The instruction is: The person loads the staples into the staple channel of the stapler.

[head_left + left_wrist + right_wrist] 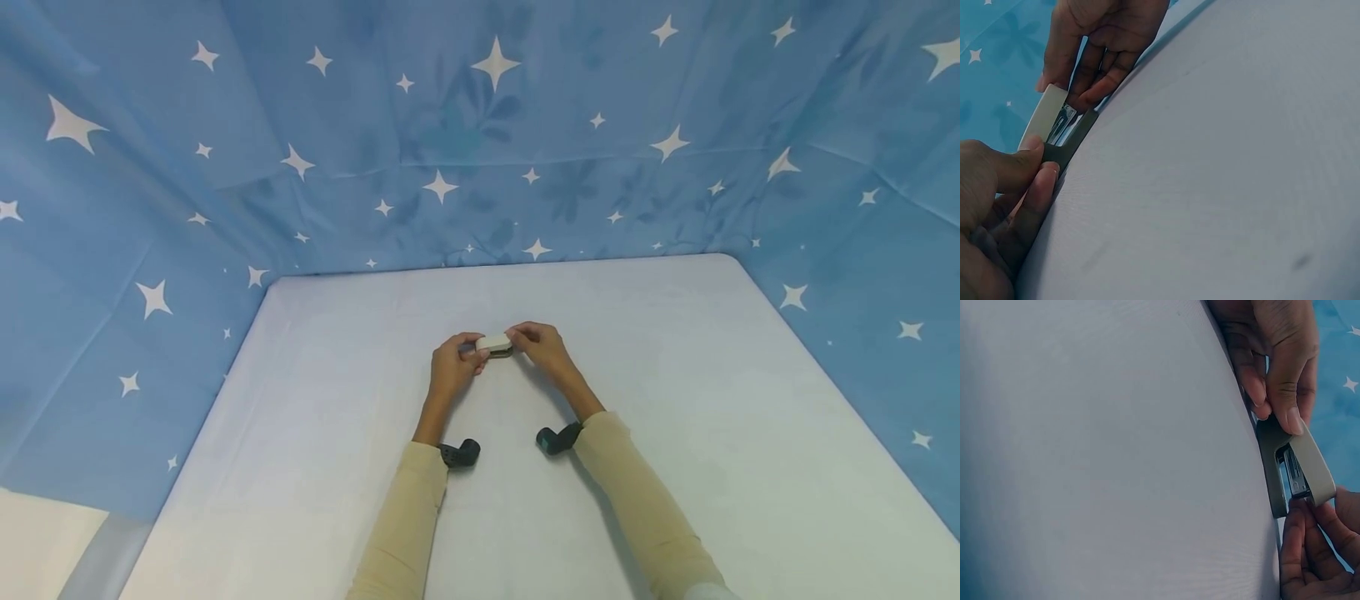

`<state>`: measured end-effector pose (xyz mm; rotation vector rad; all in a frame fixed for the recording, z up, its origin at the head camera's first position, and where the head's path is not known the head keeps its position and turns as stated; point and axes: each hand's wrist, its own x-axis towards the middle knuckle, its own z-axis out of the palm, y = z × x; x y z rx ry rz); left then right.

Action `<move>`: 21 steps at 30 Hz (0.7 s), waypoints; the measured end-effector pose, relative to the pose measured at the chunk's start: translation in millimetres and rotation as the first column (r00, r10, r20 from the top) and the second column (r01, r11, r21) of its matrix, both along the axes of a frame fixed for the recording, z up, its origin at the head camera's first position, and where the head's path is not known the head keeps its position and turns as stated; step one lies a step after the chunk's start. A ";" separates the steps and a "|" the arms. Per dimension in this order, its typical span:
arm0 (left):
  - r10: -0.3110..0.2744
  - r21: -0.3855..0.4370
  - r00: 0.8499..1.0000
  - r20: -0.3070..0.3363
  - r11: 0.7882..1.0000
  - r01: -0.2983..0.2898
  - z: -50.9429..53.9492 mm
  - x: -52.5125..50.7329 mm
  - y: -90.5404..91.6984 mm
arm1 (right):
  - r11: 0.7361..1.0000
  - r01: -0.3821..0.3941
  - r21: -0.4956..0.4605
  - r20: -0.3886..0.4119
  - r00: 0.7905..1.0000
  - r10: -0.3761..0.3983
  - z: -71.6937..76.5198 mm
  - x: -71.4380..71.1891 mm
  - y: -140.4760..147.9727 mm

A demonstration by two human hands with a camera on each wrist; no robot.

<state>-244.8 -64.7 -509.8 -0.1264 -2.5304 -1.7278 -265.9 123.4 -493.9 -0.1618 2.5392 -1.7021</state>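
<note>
A small stapler (493, 342) with a cream top cover and a darker olive base rests on the white table near its middle. My left hand (448, 367) grips its hinge end, thumb on the cream cover and fingers at the base, as the left wrist view shows. At the other end my right hand (546, 348) pinches the tip of the cover, with fingertips under it. Between cover and base the jaws gap apart, and a metal staple channel (1295, 472) shows inside. In the right wrist view, part of the right thumb is out of sight.
The white tabletop (337, 367) stretches out around both hands. Blue curtains (465, 217) with white stars stand behind it and along both sides. Dark wrist-worn devices (461, 453) sit at the cuffs of the beige sleeves.
</note>
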 end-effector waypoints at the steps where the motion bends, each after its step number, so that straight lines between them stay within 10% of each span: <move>1: -0.001 -0.010 1.000 -0.005 1.000 0.001 0.1 -0.6 -0.7 | 1.000 0.000 0.004 -0.003 1.000 0.000 -0.1 -0.8 -0.6; 13: 0.007 -0.125 0.999 -0.036 0.992 -0.012 -2.8 -1.5 -2.7 | 0.999 0.027 0.027 -0.003 1.000 -0.027 -1.8 1.0 0.2; 21: 0.000 -0.023 1.000 -0.016 1.000 -0.001 -4.5 1.4 -8.6 | 1.000 0.015 -0.018 0.022 1.000 -0.014 -5.1 4.8 4.3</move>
